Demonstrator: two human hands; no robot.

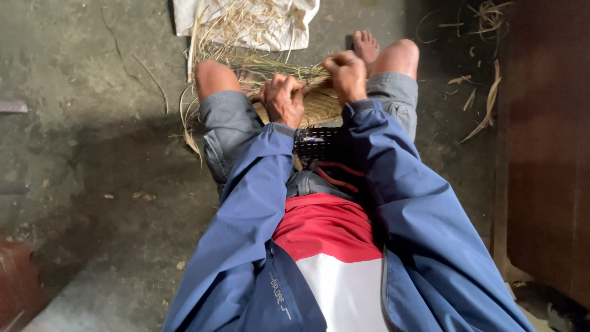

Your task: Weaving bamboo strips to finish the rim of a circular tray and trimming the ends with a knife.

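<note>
— What are the two hands doing?

— Both are on a woven straw piece (319, 106) that lies across the seated person's lap, between the bare knees. The left hand (283, 99) presses down on the near left part of the weave, fingers curled, its grip closed on the straw. The right hand (347, 75) sits on the far right edge of the weave, its grip closed as a fist around a bunch of straw strands (276, 66) that run leftward from it.

— Where do those strands go?

— They fan out past the far side of the weave, over the left knee, and onto a white cloth (295, 24) spread on the floor (92, 92) beyond the weave. More loose straw lies heaped on that cloth.

— Anything on the near side of the weave?

— A dark perforated basket (316, 144) just beside it, against the person's body, with a red cord (332, 175) below that. Blue jacket sleeves reach from the lower edge up to the weave.

— And farther off?

— A bare foot (366, 44) shows just beyond the weave, near the right hand. Dry straw scraps (485, 104) lie scattered on the floor well to the right of the weave, next to a dark wooden panel (547, 154).
</note>
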